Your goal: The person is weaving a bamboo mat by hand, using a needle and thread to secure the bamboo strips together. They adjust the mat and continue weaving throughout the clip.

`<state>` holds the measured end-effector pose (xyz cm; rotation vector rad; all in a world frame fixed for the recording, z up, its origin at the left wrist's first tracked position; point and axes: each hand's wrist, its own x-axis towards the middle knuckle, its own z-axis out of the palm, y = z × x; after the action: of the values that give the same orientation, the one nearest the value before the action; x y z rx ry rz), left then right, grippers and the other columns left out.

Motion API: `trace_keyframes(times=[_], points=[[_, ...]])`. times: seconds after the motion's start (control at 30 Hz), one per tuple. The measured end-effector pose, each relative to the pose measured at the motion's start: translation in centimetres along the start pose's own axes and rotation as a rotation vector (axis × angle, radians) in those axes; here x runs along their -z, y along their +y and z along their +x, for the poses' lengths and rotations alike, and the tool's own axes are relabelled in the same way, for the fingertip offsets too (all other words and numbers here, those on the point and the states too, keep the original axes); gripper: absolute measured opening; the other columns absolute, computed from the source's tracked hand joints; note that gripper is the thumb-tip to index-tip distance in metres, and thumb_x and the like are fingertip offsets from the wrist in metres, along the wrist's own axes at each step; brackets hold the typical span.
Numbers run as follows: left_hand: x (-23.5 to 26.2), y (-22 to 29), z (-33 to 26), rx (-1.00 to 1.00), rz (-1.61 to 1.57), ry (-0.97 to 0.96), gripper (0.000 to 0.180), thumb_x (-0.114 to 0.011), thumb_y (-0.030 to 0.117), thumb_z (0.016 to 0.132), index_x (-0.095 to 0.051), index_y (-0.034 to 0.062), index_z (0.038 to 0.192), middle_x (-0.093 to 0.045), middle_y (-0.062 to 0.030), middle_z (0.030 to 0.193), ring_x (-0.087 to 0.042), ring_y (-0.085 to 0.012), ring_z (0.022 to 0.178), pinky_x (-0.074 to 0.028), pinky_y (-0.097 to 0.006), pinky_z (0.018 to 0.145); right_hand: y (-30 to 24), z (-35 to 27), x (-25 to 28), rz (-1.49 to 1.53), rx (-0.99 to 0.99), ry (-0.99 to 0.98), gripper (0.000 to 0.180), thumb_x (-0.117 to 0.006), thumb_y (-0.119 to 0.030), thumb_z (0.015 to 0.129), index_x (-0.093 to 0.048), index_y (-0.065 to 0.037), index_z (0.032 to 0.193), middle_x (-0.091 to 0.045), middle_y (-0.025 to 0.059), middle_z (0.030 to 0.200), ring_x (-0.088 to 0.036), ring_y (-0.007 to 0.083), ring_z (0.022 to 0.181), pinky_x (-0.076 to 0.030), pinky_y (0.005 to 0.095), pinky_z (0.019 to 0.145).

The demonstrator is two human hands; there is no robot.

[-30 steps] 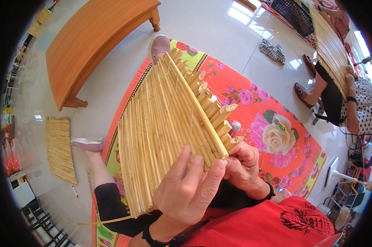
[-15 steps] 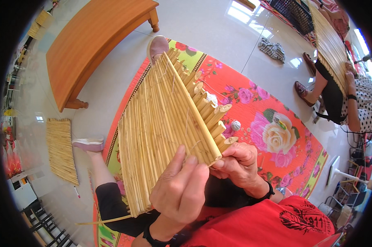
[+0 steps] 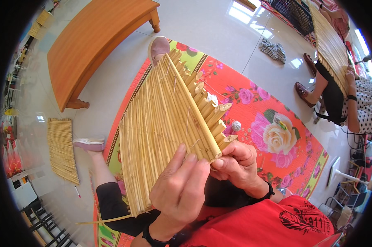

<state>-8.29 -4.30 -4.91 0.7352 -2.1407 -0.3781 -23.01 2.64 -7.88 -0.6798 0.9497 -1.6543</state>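
Note:
A mat of straw-coloured reed stalks (image 3: 153,123) lies tilted across my lap, with short lengths of thread showing along its right side. My left hand (image 3: 181,185) holds the mat's near edge, fingers bent over the top and its thumb hidden. My right hand (image 3: 238,164) pinches the near end of the thick outermost reed (image 3: 196,113) between thumb and forefinger; any thread in that pinch is too small to make out. Beneath the right edge lies a row of loose cut reeds (image 3: 214,115). Small white balls of thread (image 3: 236,125) rest beside them.
A red floral floor mat (image 3: 251,111) spreads under me. An orange-brown wooden table (image 3: 95,45) stands at the far left. Another small reed mat (image 3: 61,150) lies on the tiles. At the right, a person (image 3: 360,103) holds another reed panel (image 3: 330,45). A crumpled striped cloth (image 3: 272,50) lies nearby.
Both hands keep nearly the same places; the right thumb has shifted slightly at the reed's end. The view has moved a little.

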Motion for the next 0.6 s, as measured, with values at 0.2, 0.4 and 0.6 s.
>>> trace_keyframes(times=[0.2, 0.4, 0.6], points=[[-0.5, 0.0, 0.1, -0.008, 0.029, 0.037, 0.026, -0.076, -0.003, 0.083, -0.075, 0.0025, 0.109, -0.070, -0.0145, 0.100, -0.076, -0.0379, 0.093, -0.066, -0.041, 0.080, 1.3, -1.1, -0.5, 0.117, -0.004, 0.099, 0.010, -0.062, 0.001, 0.102, -0.069, 0.004, 0.108, -0.063, 0.0011, 0.074, -0.052, 0.0060, 0.055, -0.041, 0.0242, 0.049], [-0.2, 0.0, 0.4, 0.033, 0.004, 0.035, 0.026, -0.075, -0.005, 0.087, -0.073, 0.0009, 0.111, -0.068, -0.0150, 0.100, -0.076, -0.0380, 0.093, -0.067, -0.044, 0.082, 1.1, -1.0, -1.3, -0.303, 0.183, 0.159, 0.019, -0.062, 0.011, 0.096, -0.072, 0.005, 0.112, -0.070, 0.0113, 0.085, -0.054, 0.0102, 0.055, -0.043, 0.0271, 0.047], [0.9, 0.3, 0.3, 0.033, 0.023, -0.061, 0.040, -0.079, -0.008, 0.086, -0.063, 0.0011, 0.122, -0.068, -0.0171, 0.110, -0.073, -0.0367, 0.104, -0.064, -0.039, 0.085, -0.2, -0.5, 0.4, -0.334, 0.100, -0.002, 0.030, -0.065, 0.006, 0.094, -0.076, -0.002, 0.120, -0.077, 0.0069, 0.088, -0.062, 0.0059, 0.060, -0.048, 0.0226, 0.052]])
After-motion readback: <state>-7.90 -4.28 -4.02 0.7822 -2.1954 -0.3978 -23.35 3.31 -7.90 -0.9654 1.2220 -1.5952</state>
